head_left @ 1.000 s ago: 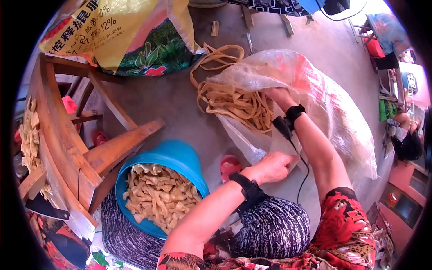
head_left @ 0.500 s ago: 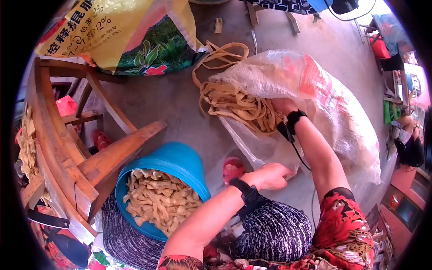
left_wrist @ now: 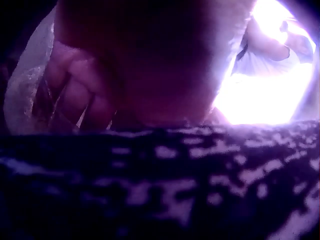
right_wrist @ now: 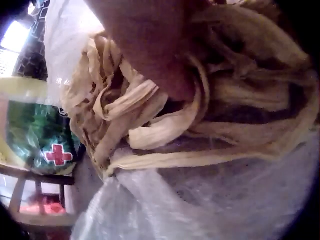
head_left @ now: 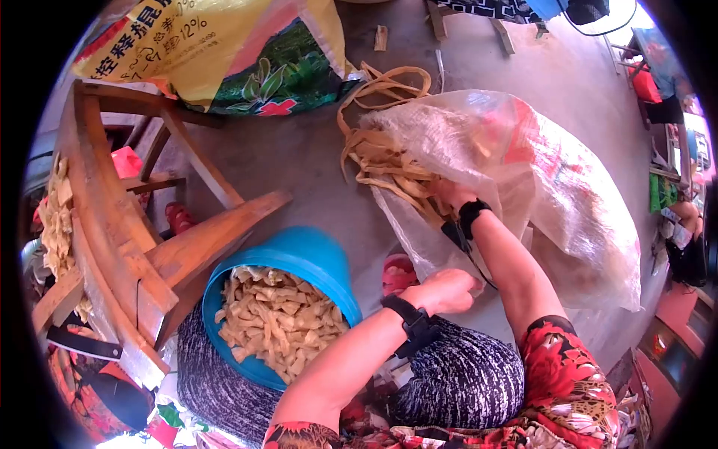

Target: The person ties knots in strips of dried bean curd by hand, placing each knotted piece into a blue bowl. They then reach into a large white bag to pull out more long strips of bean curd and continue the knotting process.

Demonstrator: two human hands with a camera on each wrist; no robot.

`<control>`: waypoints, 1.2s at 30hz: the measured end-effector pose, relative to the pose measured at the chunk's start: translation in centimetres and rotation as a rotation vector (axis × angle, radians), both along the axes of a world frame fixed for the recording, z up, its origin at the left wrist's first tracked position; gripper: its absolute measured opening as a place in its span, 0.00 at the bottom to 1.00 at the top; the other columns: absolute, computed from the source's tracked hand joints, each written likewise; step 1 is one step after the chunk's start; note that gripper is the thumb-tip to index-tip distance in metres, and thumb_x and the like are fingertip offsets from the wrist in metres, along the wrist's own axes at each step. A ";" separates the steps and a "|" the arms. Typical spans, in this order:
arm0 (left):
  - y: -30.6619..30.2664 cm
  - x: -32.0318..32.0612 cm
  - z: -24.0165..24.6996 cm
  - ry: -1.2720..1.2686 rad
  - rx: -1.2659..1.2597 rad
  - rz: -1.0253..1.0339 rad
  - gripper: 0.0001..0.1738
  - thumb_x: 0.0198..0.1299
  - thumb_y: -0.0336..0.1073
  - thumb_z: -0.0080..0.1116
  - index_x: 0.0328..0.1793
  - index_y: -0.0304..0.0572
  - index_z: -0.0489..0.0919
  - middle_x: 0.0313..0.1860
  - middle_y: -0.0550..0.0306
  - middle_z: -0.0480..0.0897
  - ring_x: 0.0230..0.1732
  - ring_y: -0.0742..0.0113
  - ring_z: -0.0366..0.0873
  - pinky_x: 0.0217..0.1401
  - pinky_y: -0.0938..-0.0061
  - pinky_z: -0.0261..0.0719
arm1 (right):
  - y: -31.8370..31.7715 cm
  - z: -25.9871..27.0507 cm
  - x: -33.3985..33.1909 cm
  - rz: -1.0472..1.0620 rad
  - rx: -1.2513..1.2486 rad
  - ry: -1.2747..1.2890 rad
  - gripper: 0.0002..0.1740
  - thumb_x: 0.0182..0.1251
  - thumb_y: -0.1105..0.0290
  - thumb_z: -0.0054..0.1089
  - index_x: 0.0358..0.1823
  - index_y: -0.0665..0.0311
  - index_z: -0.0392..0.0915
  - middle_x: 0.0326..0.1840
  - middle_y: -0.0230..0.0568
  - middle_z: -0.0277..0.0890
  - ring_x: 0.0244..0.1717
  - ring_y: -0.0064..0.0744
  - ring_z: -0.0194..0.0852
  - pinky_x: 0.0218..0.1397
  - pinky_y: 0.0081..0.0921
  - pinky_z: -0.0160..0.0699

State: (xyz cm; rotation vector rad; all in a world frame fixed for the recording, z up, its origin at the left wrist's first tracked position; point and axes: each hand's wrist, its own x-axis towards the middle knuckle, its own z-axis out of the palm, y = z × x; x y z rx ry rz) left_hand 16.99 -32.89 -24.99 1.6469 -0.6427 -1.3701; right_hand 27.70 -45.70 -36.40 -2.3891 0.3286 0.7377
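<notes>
A translucent white plastic sack point(head_left: 576, 202) lies on its side, its mouth full of long tan strips point(head_left: 385, 161). Within that mouth my right hand point(head_left: 452, 194) grips some of the strips; in the right wrist view they loop around the thumb point(right_wrist: 175, 82), and the other fingers are mostly hidden. My left hand point(head_left: 449, 290), fingers curled, holds the near edge of the sack above my knee. Its curled fingers point(left_wrist: 77, 97) show darkly in the left wrist view, beside the plastic. A blue bucket point(head_left: 310, 251) tilts against my leg, filled with short tan pieces point(head_left: 280, 322).
At the left stands a wooden bench frame point(head_left: 120, 224) bearing more tan pieces point(head_left: 56, 224) and a dark-handled knife point(head_left: 84, 344). A yellow printed bag point(head_left: 217, 60) sits behind it. A black cable point(head_left: 479, 269) hangs from my right wrist. Small wood pieces point(head_left: 381, 37) lie on the floor.
My right hand has come from deeper in the sack toward its mouth and nearer me, and the strips there have shifted. The left hand stays at the sack's edge. The head view has turned slightly.
</notes>
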 end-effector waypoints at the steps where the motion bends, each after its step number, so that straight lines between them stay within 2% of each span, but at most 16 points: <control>1: 0.5 0.0 0.2 0.024 0.038 -0.021 0.22 0.51 0.37 0.51 0.54 0.49 0.77 0.44 0.42 0.80 0.49 0.45 0.77 0.52 0.61 0.72 | 0.4 0.0 0.5 -0.030 -0.002 0.034 0.30 0.50 0.55 0.66 0.50 0.68 0.76 0.48 0.51 0.76 0.50 0.41 0.72 0.54 0.34 0.70; 5: 1.7 0.7 1.6 -0.005 0.101 0.004 0.21 0.50 0.37 0.51 0.53 0.48 0.77 0.46 0.42 0.80 0.50 0.45 0.76 0.54 0.61 0.72 | 1.9 0.2 1.0 -0.101 0.024 0.097 0.28 0.50 0.57 0.66 0.50 0.67 0.76 0.47 0.50 0.77 0.48 0.40 0.73 0.52 0.34 0.71; 9: 2.6 1.1 2.0 -0.002 0.099 0.030 0.23 0.50 0.37 0.50 0.55 0.49 0.77 0.48 0.42 0.79 0.52 0.46 0.76 0.56 0.61 0.71 | 3.4 2.2 1.0 -0.192 0.171 0.233 0.27 0.50 0.58 0.65 0.49 0.66 0.76 0.46 0.48 0.77 0.46 0.38 0.74 0.50 0.34 0.72; 10: 2.6 0.9 2.0 0.013 0.123 0.038 0.23 0.51 0.36 0.50 0.56 0.50 0.77 0.49 0.42 0.79 0.53 0.46 0.75 0.57 0.62 0.71 | 3.7 2.5 0.7 -0.178 0.159 0.213 0.27 0.50 0.59 0.65 0.49 0.66 0.76 0.45 0.48 0.78 0.45 0.38 0.74 0.49 0.34 0.72; 14: 3.0 0.8 2.6 -0.007 0.157 0.009 0.24 0.51 0.36 0.49 0.58 0.50 0.76 0.52 0.43 0.78 0.55 0.47 0.74 0.59 0.62 0.70 | 2.3 -2.8 0.7 0.129 -0.164 -0.250 0.26 0.48 0.62 0.64 0.49 0.67 0.75 0.44 0.46 0.78 0.45 0.35 0.74 0.49 0.33 0.71; 15: 3.5 0.5 2.4 0.002 0.148 0.052 0.24 0.52 0.36 0.50 0.58 0.48 0.76 0.53 0.43 0.78 0.56 0.47 0.74 0.59 0.61 0.69 | 2.9 -2.4 0.9 0.211 -0.250 -0.378 0.26 0.48 0.63 0.64 0.49 0.67 0.75 0.44 0.46 0.78 0.45 0.35 0.74 0.49 0.33 0.71; 17: 4.3 0.3 2.1 -0.002 0.183 0.082 0.23 0.53 0.37 0.50 0.58 0.48 0.77 0.53 0.42 0.78 0.56 0.47 0.74 0.59 0.61 0.69 | 2.6 -0.9 1.3 0.102 -0.015 -0.181 0.25 0.47 0.65 0.63 0.49 0.67 0.75 0.44 0.45 0.78 0.45 0.35 0.74 0.50 0.32 0.71; 22: 4.8 0.7 3.1 -0.063 0.152 0.189 0.23 0.53 0.38 0.49 0.58 0.46 0.76 0.53 0.42 0.78 0.57 0.47 0.73 0.59 0.61 0.69 | 2.8 6.0 2.7 0.118 0.225 0.081 0.22 0.46 0.66 0.59 0.46 0.64 0.77 0.40 0.49 0.79 0.42 0.44 0.76 0.48 0.32 0.71; 23: 5.1 1.1 4.1 -0.048 0.150 0.173 0.24 0.53 0.38 0.49 0.58 0.45 0.76 0.53 0.42 0.78 0.56 0.46 0.74 0.59 0.60 0.70 | 2.6 8.1 2.5 0.142 0.355 0.031 0.22 0.44 0.67 0.61 0.45 0.66 0.78 0.37 0.45 0.79 0.38 0.37 0.75 0.46 0.29 0.72; 24: 5.3 0.9 4.5 -0.073 0.140 0.178 0.24 0.52 0.37 0.49 0.58 0.45 0.76 0.53 0.42 0.78 0.56 0.46 0.74 0.59 0.60 0.70 | 4.1 14.3 2.5 0.070 0.496 0.168 0.20 0.45 0.69 0.61 0.43 0.68 0.79 0.36 0.39 0.79 0.37 0.29 0.74 0.44 0.25 0.72; 26: 5.6 0.5 5.6 -0.123 0.120 0.183 0.25 0.52 0.37 0.49 0.58 0.45 0.75 0.53 0.42 0.78 0.55 0.46 0.74 0.58 0.60 0.70 | 3.6 17.3 2.4 0.094 0.564 0.256 0.17 0.47 0.73 0.59 0.41 0.70 0.79 0.36 0.34 0.78 0.37 0.22 0.73 0.42 0.21 0.72; 27: 5.7 -0.2 5.4 -0.152 0.098 0.213 0.25 0.51 0.37 0.49 0.58 0.45 0.76 0.52 0.42 0.78 0.55 0.46 0.74 0.57 0.60 0.70 | 3.9 18.6 2.0 -0.004 0.589 0.241 0.14 0.46 0.75 0.58 0.37 0.70 0.79 0.32 0.34 0.78 0.32 0.22 0.72 0.40 0.18 0.69; 29: 5.6 -1.8 4.6 -0.206 0.054 0.271 0.24 0.51 0.37 0.49 0.57 0.44 0.76 0.51 0.42 0.79 0.54 0.46 0.75 0.55 0.59 0.71 | 4.3 23.6 1.7 0.033 0.691 0.108 0.15 0.48 0.74 0.59 0.40 0.71 0.78 0.34 0.34 0.79 0.33 0.21 0.73 0.40 0.18 0.70; 31: 5.8 -1.6 7.0 -0.262 0.121 0.150 0.23 0.51 0.37 0.49 0.55 0.43 0.76 0.49 0.42 0.79 0.51 0.45 0.76 0.52 0.58 0.72 | 3.6 27.1 1.9 0.078 0.720 0.071 0.18 0.48 0.74 0.60 0.43 0.71 0.76 0.34 0.35 0.79 0.35 0.22 0.75 0.41 0.19 0.72; 33: 6.4 -1.3 10.9 -0.348 0.220 0.043 0.23 0.52 0.36 0.48 0.56 0.41 0.74 0.45 0.41 0.80 0.47 0.43 0.77 0.48 0.56 0.72 | 3.1 30.3 1.7 0.002 0.811 0.030 0.18 0.47 0.74 0.58 0.43 0.71 0.75 0.34 0.36 0.78 0.36 0.24 0.76 0.43 0.20 0.74; 36: 6.3 -4.0 9.7 -0.411 -0.028 0.413 0.27 0.53 0.36 0.47 0.62 0.43 0.68 0.42 0.38 0.80 0.45 0.42 0.78 0.47 0.55 0.72 | 4.1 36.3 0.3 -0.085 0.855 -0.109 0.23 0.47 0.71 0.54 0.48 0.71 0.71 0.37 0.43 0.77 0.38 0.33 0.78 0.45 0.28 0.79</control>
